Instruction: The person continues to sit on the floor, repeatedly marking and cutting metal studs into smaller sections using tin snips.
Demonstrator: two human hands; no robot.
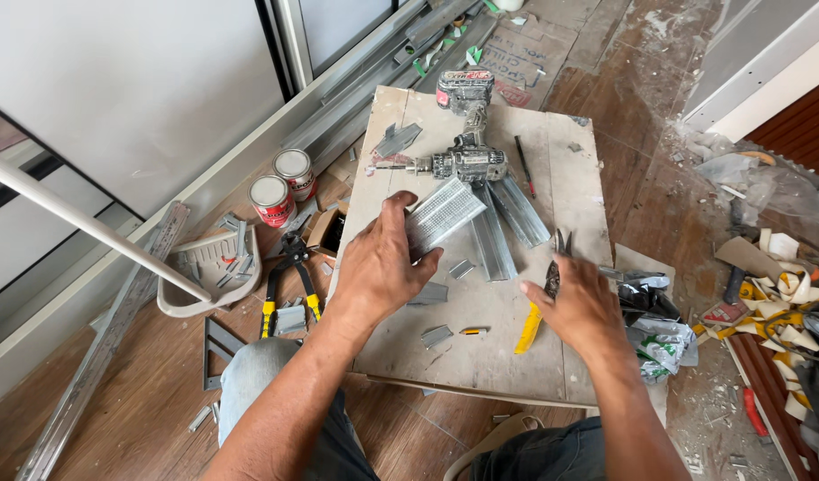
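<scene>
My left hand (pixel 378 263) grips the near end of a short ribbed metal channel piece (pixel 445 212) lying on a board (pixel 480 356) used as a worktop. My right hand (pixel 580 303) rests on the board's right side, closing on tin snips with yellow handles (pixel 528 328); their dark jaws poke out above my fingers. Two more cut channel pieces (pixel 507 223) lie fanned out beside the held one. A cordless drill (pixel 467 134) lies at the far end of the board. Small metal offcuts (pixel 434 336) and a pencil stub (pixel 473 330) lie near my hands.
Left of the board on the wooden floor are yellow-handled pliers (pixel 289 285), two small cans (pixel 283 187), a plastic tub of scraps (pixel 209 267), a long metal rail (pixel 106 334) and a white pipe (pixel 89 223). Crumpled bags (pixel 659 334) and debris (pixel 783 285) lie right.
</scene>
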